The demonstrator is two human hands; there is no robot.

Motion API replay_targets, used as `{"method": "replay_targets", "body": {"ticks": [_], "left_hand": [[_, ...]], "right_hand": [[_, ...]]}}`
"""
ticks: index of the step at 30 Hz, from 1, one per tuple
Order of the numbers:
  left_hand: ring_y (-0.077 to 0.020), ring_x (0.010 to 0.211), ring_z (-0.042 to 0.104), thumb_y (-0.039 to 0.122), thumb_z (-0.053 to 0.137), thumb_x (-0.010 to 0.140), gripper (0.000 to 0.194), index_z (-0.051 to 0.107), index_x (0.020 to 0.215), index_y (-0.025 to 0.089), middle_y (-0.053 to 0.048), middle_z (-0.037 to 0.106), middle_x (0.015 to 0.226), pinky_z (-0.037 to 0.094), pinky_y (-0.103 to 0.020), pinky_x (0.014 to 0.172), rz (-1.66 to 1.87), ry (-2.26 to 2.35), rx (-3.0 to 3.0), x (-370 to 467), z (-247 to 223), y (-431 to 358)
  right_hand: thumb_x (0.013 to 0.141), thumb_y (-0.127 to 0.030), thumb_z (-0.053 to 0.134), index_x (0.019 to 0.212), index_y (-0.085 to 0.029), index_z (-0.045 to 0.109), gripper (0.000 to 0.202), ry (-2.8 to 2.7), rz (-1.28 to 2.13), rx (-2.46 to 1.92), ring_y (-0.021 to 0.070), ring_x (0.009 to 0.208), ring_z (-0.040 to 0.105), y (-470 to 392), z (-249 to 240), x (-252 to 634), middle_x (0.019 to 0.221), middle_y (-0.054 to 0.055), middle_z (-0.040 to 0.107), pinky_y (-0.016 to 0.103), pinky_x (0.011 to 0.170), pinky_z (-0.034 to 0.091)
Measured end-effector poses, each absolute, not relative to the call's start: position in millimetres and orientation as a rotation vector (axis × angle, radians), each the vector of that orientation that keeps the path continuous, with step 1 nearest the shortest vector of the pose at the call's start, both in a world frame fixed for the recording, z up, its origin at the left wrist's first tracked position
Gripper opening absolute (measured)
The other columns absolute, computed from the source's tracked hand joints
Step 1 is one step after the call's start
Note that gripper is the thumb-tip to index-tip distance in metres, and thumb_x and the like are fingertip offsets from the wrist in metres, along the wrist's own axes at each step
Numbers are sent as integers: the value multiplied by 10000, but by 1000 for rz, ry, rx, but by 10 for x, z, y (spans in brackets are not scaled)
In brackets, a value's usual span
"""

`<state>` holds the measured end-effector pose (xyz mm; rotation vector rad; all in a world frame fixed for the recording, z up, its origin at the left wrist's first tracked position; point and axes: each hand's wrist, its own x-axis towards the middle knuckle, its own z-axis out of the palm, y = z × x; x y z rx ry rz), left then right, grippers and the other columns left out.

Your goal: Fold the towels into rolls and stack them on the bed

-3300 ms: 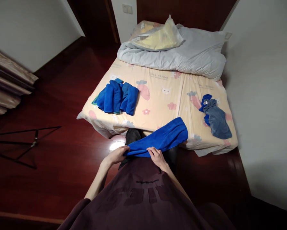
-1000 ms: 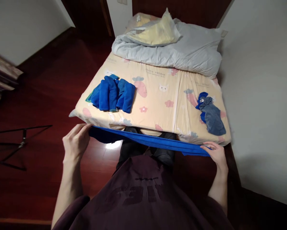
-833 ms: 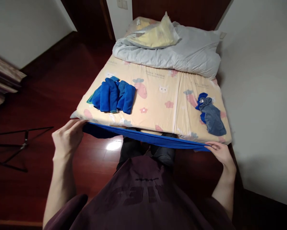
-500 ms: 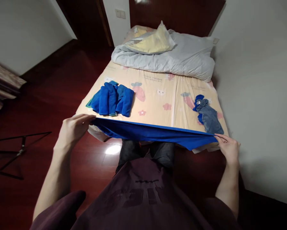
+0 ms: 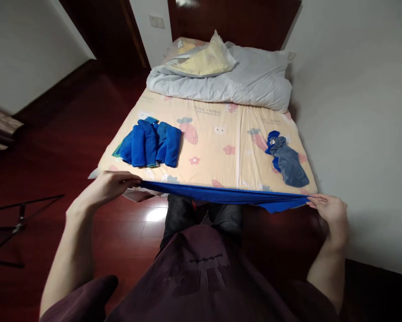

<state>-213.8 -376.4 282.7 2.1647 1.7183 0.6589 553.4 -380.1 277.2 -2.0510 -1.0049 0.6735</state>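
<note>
A blue towel (image 5: 221, 195) is stretched sideways between my two hands, in front of the near edge of the bed (image 5: 204, 170). My left hand (image 5: 110, 190) pinches its left corner between thumb and fingers. At the other end my right hand (image 5: 330, 210) grips the right corner, and a small flap sags beside it. The top edge runs nearly straight; most of the cloth hangs below, seen edge-on. On the bed to the left lie several rolled or folded blue towels (image 5: 150, 143). Crumpled blue and grey cloths (image 5: 286, 161) lie to the right.
A grey quilt (image 5: 254, 76) and a pale yellow pillow or bag (image 5: 211, 58) are heaped at the head of the bed. A black tripod leg (image 5: 23, 214) stands on the floor at left. The white wall (image 5: 362, 112) runs close along the right side.
Both hands have come down slightly, and the towel between them looks tauter and narrower. The view has shifted a little to the right. The cloths on the bed lie as before.
</note>
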Motion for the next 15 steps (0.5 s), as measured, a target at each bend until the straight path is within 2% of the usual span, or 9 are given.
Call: {"method": "replay_targets", "body": {"ticks": [4,7,9,11,13,15], "left_hand": [[-156,712,762,489,666,958,350,852,935,193,-5,828,824,609,-235,703,594,1686,2124,-2105,2800,-3271],[-97,690,735,333,704,942,241,854,973,147,19,825,814,549,-156,645,544,1674,2165,-1978,2835,-2740],[-77,683,725,297,657,967,285,847,1003,87,13,819,801,537,-137,662,604,1673,2159,-1853,2926,-2407],[-87,714,739,344,594,1001,416,821,1052,-1,-18,816,812,561,-159,723,745,1695,2108,-1728,3064,-2166],[-93,793,753,412,562,1017,510,807,1074,-31,-45,826,888,569,-179,792,918,1762,2096,-1630,3209,-2044],[-79,907,752,425,544,1036,501,817,1082,7,-51,833,1017,547,-168,859,1076,1836,2148,-1570,3300,-2021]], "right_hand": [[783,-14,807,702,-121,758,143,-1004,689,-2156,165,517,709,-3390,2834,5470,621,92,744,235,562,556],[827,44,748,714,-99,742,182,-1072,645,-2171,129,487,660,-2971,2903,5371,555,58,701,239,595,514],[851,42,733,764,-74,749,145,-1110,627,-2139,112,500,647,-2696,2968,5332,577,63,713,249,645,519],[875,-18,751,856,-35,777,36,-1181,543,-2101,110,568,680,-2466,3043,5336,672,116,764,263,723,535],[894,-115,779,963,8,799,142,-1264,341,-2060,131,697,741,-2294,3105,5378,821,207,804,285,816,544],[926,-154,753,1077,57,791,262,-1293,124,-1969,165,864,785,-2176,3123,5436,1000,304,799,301,883,548]]}}
